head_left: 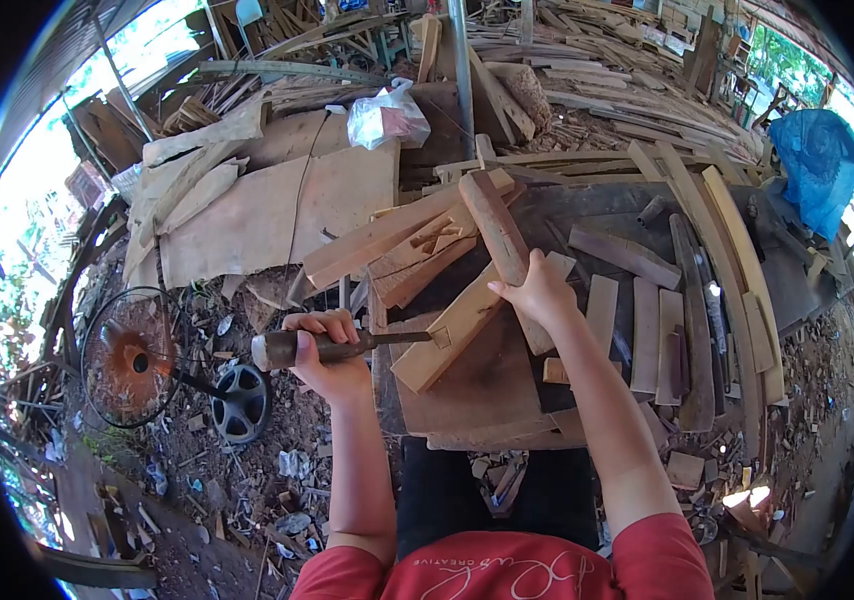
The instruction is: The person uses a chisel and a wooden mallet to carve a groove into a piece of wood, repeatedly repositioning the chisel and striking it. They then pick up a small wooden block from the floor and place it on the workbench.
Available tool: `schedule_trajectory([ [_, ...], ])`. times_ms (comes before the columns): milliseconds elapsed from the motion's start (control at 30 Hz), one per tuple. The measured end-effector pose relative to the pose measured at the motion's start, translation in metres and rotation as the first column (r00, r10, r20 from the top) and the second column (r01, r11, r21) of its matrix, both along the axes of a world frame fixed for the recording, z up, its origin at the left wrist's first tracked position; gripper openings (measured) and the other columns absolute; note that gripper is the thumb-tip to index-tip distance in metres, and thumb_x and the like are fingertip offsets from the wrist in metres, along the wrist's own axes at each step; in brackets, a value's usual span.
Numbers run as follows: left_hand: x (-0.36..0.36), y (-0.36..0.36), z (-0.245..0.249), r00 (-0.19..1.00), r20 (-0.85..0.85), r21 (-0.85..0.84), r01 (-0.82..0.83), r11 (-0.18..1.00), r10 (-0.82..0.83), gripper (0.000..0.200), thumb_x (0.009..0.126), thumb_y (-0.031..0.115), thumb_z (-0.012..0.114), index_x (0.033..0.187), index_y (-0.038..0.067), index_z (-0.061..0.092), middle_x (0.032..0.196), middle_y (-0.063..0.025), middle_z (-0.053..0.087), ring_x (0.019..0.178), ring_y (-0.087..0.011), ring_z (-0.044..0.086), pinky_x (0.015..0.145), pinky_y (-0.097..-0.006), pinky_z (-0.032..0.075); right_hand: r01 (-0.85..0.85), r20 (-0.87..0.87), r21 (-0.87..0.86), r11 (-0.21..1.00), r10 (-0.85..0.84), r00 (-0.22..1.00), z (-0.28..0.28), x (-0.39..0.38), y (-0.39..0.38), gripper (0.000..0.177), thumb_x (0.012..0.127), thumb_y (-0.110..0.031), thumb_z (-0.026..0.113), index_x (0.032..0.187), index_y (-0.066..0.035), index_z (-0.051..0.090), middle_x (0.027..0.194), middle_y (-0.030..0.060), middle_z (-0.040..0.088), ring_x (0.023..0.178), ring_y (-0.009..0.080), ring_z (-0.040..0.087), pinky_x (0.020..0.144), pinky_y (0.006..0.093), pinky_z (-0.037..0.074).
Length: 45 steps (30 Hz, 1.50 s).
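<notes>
My left hand [330, 355] is wrapped round the dark handle of a chisel [352, 347], held nearly level. The chisel's blade tip points right and reaches a small marked outline near the end of a light wooden beam [462, 330]. My right hand [539, 290] grips the lower part of a thick wooden block [494, 225], which slants up and to the left above the beam. Beyond the beam's left side lies another wooden piece [417, 262] with a carved recess.
Loose wood pieces [644, 330] and long strips [742, 280] lie on the bench's right. A fan cage [127, 385] and black wheel [241, 403] are on the littered ground at left. A metal pole [462, 80] stands behind the bench, near a plastic bag [387, 117].
</notes>
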<state>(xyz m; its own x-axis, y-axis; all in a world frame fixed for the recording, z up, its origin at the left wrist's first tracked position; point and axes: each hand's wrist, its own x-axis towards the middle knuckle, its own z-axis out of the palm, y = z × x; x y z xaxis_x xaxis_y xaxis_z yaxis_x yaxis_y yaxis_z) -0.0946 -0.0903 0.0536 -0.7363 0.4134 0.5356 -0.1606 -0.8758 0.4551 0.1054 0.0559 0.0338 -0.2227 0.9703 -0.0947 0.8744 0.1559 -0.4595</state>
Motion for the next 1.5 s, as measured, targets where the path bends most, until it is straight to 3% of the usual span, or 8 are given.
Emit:
schedule_trajectory([
  [433,0.003,0.0,0.003,0.999,0.031,-0.056,0.011,0.998,-0.009,0.026,0.077,0.026,0.058,0.075,0.006,0.041,0.057,-0.005,0.043,0.047,-0.0147,0.041,0.046,-0.0267,0.035,-0.002,-0.014,0.073,0.997,0.003,1.0,-0.003,-0.001,-0.001,0.079,0.07,-0.049,0.066,0.121,0.0,0.033,0.102,0.0204,0.059,0.094,0.0325,0.059,0.078,0.0406,0.048],
  [900,0.028,0.013,0.013,0.983,-0.18,-0.096,-0.061,0.993,0.043,0.015,0.083,0.012,0.055,0.086,0.005,0.042,0.067,-0.0047,0.045,0.051,-0.013,0.043,0.043,-0.0259,0.037,0.009,-0.009,0.055,0.998,-0.009,1.0,-0.004,-0.001,-0.001,0.089,0.07,-0.05,0.066,0.13,0.002,0.027,0.107,0.0217,0.057,0.099,0.0318,0.058,0.081,0.0396,0.048],
  [1000,0.038,0.013,0.025,0.978,-0.177,-0.348,-0.164,0.923,0.107,0.014,0.081,-0.001,0.055,0.083,0.004,0.043,0.061,-0.0029,0.046,0.046,-0.0104,0.043,0.043,-0.024,0.037,-0.001,-0.023,0.058,0.998,0.002,1.0,-0.006,-0.001,-0.001,0.088,0.07,-0.05,0.066,0.129,0.002,0.027,0.107,0.0217,0.057,0.099,0.0319,0.057,0.081,0.0399,0.047],
  [1167,0.034,0.022,0.02,0.938,-0.317,-0.426,-0.271,0.863,0.139,0.018,0.073,0.002,0.066,0.063,0.004,0.051,0.059,0.0021,0.051,0.051,-0.004,0.046,0.049,-0.0197,0.038,-0.133,0.119,0.048,0.99,0.126,0.985,0.027,0.011,0.0,0.072,0.07,-0.049,0.064,0.117,0.001,0.043,0.104,0.0219,0.058,0.098,0.033,0.058,0.081,0.0408,0.047],
  [1333,0.037,0.027,0.025,0.913,-0.388,-0.404,-0.289,0.868,0.123,0.018,0.074,0.0,0.063,0.065,0.004,0.048,0.058,0.0013,0.05,0.05,-0.005,0.047,0.047,-0.0199,0.038,-0.36,-0.326,0.356,0.863,0.475,0.817,0.137,0.032,-0.02,0.069,0.066,-0.043,0.071,0.113,0.002,0.048,0.099,0.0172,0.061,0.091,0.023,0.059,0.079,0.034,0.045],
  [1367,0.038,0.028,0.025,0.884,-0.454,-0.392,-0.312,0.866,0.112,0.018,0.076,-0.002,0.061,0.067,0.005,0.047,0.058,0.0005,0.05,0.047,-0.0056,0.047,0.044,-0.0196,0.037,-0.367,-0.318,0.359,0.858,0.482,0.816,0.157,0.033,-0.03,0.069,0.066,-0.043,0.071,0.113,0.002,0.048,0.099,0.0172,0.061,0.091,0.023,0.059,0.079,0.034,0.045],
  [1433,0.041,0.033,0.028,0.904,-0.409,-0.424,-0.305,0.852,0.12,0.017,0.074,-0.001,0.061,0.066,0.005,0.047,0.058,0.0004,0.05,0.047,-0.0056,0.048,0.044,-0.0197,0.038,-0.256,-0.598,0.436,0.863,0.491,0.633,0.186,0.03,-0.048,0.07,0.066,-0.044,0.07,0.115,0.001,0.047,0.097,0.0155,0.062,0.089,0.0206,0.059,0.079,0.0325,0.045],
  [1500,0.042,0.036,0.032,0.856,-0.48,-0.322,-0.375,0.869,0.192,0.015,0.073,-0.001,0.06,0.067,0.004,0.048,0.056,0.0006,0.049,0.048,-0.0057,0.048,0.045,-0.0198,0.038,-0.381,-0.444,0.449,0.809,0.571,0.691,0.197,0.024,-0.069,0.067,0.065,-0.043,0.071,0.111,0.001,0.049,0.093,0.0155,0.061,0.087,0.0223,0.059,0.079,0.0343,0.045],
])
